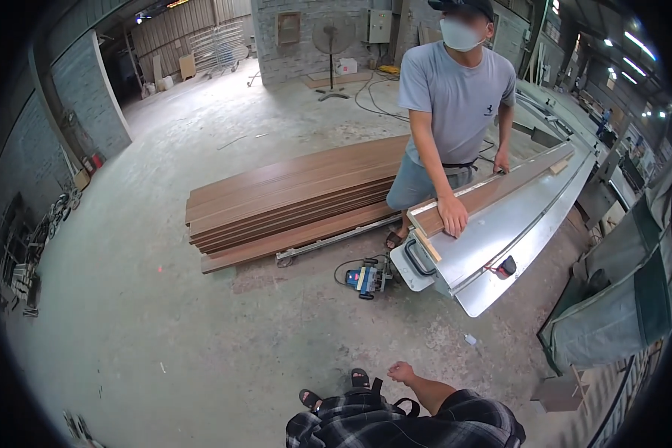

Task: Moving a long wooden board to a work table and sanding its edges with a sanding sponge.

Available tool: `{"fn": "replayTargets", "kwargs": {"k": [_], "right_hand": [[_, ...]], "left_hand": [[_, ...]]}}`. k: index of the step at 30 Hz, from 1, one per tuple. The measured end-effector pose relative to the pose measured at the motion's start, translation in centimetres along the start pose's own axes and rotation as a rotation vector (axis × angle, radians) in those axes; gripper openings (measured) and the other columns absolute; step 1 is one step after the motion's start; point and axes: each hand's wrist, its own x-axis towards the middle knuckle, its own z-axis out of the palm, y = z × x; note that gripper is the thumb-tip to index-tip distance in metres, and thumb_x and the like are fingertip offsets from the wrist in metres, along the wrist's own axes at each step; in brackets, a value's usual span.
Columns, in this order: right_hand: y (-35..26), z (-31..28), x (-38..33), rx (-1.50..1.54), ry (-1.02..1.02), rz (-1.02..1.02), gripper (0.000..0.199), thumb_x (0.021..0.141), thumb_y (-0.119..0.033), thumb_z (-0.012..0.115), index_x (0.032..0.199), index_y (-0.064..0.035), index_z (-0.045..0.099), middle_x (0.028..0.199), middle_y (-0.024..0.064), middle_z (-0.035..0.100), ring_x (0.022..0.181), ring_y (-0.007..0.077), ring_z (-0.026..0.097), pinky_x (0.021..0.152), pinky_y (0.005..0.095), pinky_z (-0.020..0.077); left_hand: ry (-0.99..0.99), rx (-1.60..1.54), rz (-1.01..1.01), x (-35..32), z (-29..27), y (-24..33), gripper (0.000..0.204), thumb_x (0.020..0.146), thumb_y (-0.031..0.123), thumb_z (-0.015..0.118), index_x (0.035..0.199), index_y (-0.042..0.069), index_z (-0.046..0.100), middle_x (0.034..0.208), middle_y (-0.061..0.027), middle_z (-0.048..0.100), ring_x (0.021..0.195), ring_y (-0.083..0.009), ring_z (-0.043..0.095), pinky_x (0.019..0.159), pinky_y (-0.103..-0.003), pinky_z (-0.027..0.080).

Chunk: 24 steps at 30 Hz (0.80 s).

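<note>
"Board [504, 187]: where does it lie?"

"On the metal table [493, 230], a co-worker's hand [452, 216] at its near end, well apart from the wearer's right hand [401, 372]."

"And that right hand's grip?"

"Loosely curled; I can't tell how far open, or whether it holds anything (the left hand is out of view)."

"How would the board handle?"

"Stiff and long, I'd judge, fairly heavy, perhaps slippery on its smooth face. Take it by the long edges, one hand towards each end."
</note>
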Motion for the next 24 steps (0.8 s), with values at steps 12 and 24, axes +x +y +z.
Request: {"fn": "replayTargets", "kwargs": {"k": [12, 24], "right_hand": [[-5.4, 3.3, -0.2, 0.278, -0.082, -0.082, 0.025, 0.076, -0.021, 0.071, 0.094, -0.0053, 0.065, 0.075, 0.0073, 0.066, 0.063, 0.0132, 0.064, 0.052, 0.0278, 0.0516], [1.1, 1.0, 1.2, 0.132, 0.05, 0.052, 0.03, 0.067, -0.03, 0.077, 0.081, -0.0051, 0.066, 0.066, 0.0073, 0.066, 0.057, 0.0148, 0.064, 0.055, 0.029, 0.0524]], "left_hand": [[-0.113, 1.46, 0.3, -0.1, 32.0, -48.3, 0.097, 0.08, 0.062, 0.051, 0.141, -0.007, 0.019, 0.139, -0.0267, 0.036, 0.115, -0.039, 0.051, 0.097, -0.044, 0.042], [0.263, 0.556, 0.243, 4.6, 34.9, -41.3, 0.088, 0.072, 0.05, 0.07, 0.138, 0.005, 0.033, 0.103, -0.0227, 0.064, 0.095, -0.0341, 0.062, 0.08, -0.04, 0.052]]}}
